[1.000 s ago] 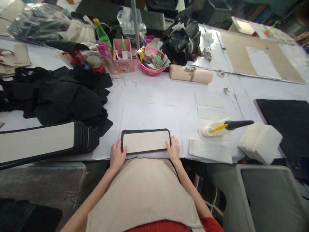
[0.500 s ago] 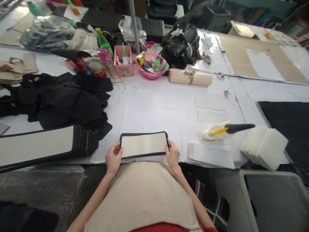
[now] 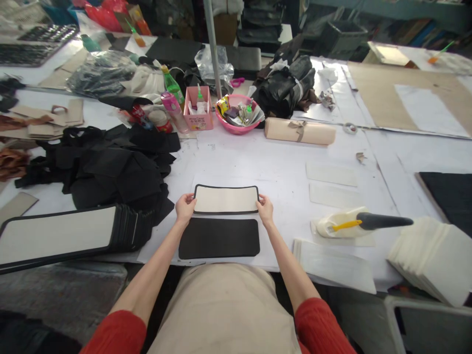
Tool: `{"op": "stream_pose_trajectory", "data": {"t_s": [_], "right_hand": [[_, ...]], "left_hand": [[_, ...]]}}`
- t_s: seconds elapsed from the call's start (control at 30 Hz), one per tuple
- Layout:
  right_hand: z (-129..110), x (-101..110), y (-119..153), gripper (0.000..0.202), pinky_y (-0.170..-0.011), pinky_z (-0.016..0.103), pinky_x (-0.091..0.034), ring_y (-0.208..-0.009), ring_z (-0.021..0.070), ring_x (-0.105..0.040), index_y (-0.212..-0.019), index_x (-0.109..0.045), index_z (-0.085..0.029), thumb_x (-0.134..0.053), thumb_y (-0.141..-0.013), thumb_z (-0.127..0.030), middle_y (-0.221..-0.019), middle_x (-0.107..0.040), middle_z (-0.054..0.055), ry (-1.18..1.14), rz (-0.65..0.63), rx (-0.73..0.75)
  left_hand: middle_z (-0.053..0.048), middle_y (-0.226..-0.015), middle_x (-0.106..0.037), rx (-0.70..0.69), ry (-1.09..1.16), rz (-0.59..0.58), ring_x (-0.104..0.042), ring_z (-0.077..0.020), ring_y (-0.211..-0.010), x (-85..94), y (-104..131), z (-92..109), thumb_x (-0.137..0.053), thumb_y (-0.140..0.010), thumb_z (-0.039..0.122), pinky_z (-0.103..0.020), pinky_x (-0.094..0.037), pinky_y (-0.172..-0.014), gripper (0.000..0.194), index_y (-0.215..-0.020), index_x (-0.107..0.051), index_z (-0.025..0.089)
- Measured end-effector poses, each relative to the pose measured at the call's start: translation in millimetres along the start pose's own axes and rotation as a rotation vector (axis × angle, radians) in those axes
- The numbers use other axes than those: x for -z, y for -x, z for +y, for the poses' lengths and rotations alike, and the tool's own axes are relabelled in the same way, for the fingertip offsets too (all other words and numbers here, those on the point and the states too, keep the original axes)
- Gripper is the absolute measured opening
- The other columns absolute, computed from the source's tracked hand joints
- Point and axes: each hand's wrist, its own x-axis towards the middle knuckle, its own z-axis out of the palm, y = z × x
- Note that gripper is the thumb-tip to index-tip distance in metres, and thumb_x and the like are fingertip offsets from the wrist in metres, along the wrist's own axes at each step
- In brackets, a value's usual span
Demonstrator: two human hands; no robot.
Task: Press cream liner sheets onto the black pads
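A black-edged panel with a cream face (image 3: 226, 199) is held level by its two short ends. My left hand (image 3: 185, 206) pinches its left end, and my right hand (image 3: 265, 208) grips the right end. Just below it, nearer my body, a plain black panel (image 3: 220, 238) lies flat on the white table (image 3: 236, 164). Whether the held panel touches the table cannot be made out.
At the left are a stack of cream-faced panels (image 3: 61, 233) and a heap of black pieces (image 3: 118, 167). To the right sit a glue container (image 3: 341, 223) with a yellow brush, white strips (image 3: 334, 263) and a white stack (image 3: 431, 255). A pink basket (image 3: 239, 129) stands behind.
Both hands have moved forward, away from my body, with the cream-faced panel. The black panel now shows on the table where the held one was. The camera view has shifted.
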Motion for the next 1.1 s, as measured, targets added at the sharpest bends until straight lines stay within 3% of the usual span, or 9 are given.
{"op": "stream_pose_trajectory", "data": {"t_s": [0.13,0.27,0.37,0.47,0.6,0.73,0.87,1.0,1.1], "right_hand": [[9,-5,-5,0.031,-0.08,0.038,-0.051,-0.086,0.0236,-0.065,-0.108,-0.065,-0.013,-0.054,-0.081,-0.023,-0.1,-0.067,0.013,0.116,0.026,-0.011],[11,-4,-6,0.031,-0.093,0.042,-0.046,-0.108,0.0269,-0.056,-0.116,-0.063,-0.016,-0.049,-0.091,-0.028,-0.117,-0.063,0.015,0.311,0.056,0.187],[12,-4,-10,0.033,-0.099,0.043,-0.043,-0.117,0.0275,-0.052,-0.121,-0.061,-0.016,-0.043,-0.096,-0.029,-0.129,-0.059,0.015,0.371,0.066,0.252],[22,2,-14,0.036,-0.102,0.042,-0.041,-0.124,0.0266,-0.048,-0.125,-0.059,-0.014,-0.041,-0.098,-0.029,-0.134,-0.056,0.016,0.379,0.1,0.221],[49,29,-38,0.034,-0.1,0.038,-0.042,-0.119,0.0231,-0.052,-0.122,-0.06,-0.015,-0.04,-0.098,-0.03,-0.126,-0.061,0.014,0.357,0.209,0.15],[68,83,-92,0.032,-0.092,0.037,-0.044,-0.104,0.0239,-0.058,-0.111,-0.065,-0.016,-0.039,-0.099,-0.028,-0.109,-0.067,0.013,0.421,0.354,-0.02],[70,133,-161,0.028,-0.089,0.039,-0.041,-0.101,0.0258,-0.059,-0.104,-0.069,-0.016,-0.044,-0.098,-0.027,-0.104,-0.068,0.014,0.6,0.361,-0.187],[65,156,-215,0.022,-0.091,0.041,-0.037,-0.107,0.0274,-0.058,-0.106,-0.07,-0.017,-0.052,-0.096,-0.026,-0.109,-0.067,0.015,0.801,0.307,-0.215],[65,160,-235,0.021,-0.091,0.041,-0.037,-0.108,0.0281,-0.058,-0.107,-0.069,-0.015,-0.056,-0.095,-0.026,-0.111,-0.067,0.017,0.915,0.243,-0.259]], "left_hand": [[-0.018,-0.114,-0.067,-0.31,-0.445,0.024,-0.061,-0.0294,-0.112,-28.2,-6,5,-0.052,-0.085,0.032,-0.046,-0.048,-0.098,0.036,-0.113,-0.066,0.014],[-0.019,-0.151,-0.043,-0.755,-0.699,-0.348,-0.032,-0.028,-0.145,-78.1,5,28,-0.041,-0.093,0.034,-0.048,-0.023,-0.119,0.056,-0.143,-0.046,0.009],[-0.018,-0.159,-0.03,-0.912,-0.799,-0.564,-0.021,-0.0276,-0.149,-115.9,11,34,-0.042,-0.093,0.043,-0.049,-0.011,-0.121,0.068,-0.151,-0.033,0.007],[-0.019,-0.158,-0.031,-0.926,-0.801,-0.587,-0.024,-0.0298,-0.148,-137.0,13,26,-0.043,-0.092,0.053,-0.052,-0.009,-0.121,0.074,-0.151,-0.033,0.008],[-0.019,-0.158,-0.031,-0.92,-0.703,-0.554,-0.024,-0.0315,-0.148,-146.7,10,10,-0.048,-0.09,0.051,-0.055,-0.008,-0.12,0.076,-0.152,-0.032,0.011],[-0.016,-0.16,-0.028,-0.906,-0.638,-0.551,-0.023,-0.0312,-0.148,-150.3,9,3,-0.049,-0.089,0.05,-0.056,-0.01,-0.12,0.078,-0.155,-0.025,0.017],[-0.015,-0.16,-0.028,-0.912,-0.591,-0.53,-0.025,-0.0311,-0.148,-151.4,11,0,-0.05,-0.088,0.052,-0.056,-0.01,-0.121,0.082,-0.157,-0.019,0.02],[-0.015,-0.161,-0.025,-0.945,-0.6,-0.52,-0.024,-0.0316,-0.148,-151.5,10,-4,-0.052,-0.088,0.051,-0.056,-0.01,-0.121,0.087,-0.158,-0.01,0.021],[-0.015,-0.161,-0.023,-0.959,-0.637,-0.535,-0.022,-0.032,-0.148,-151.3,9,-5,-0.051,-0.089,0.05,-0.057,-0.009,-0.12,0.089,-0.158,-0.005,0.019]]}}
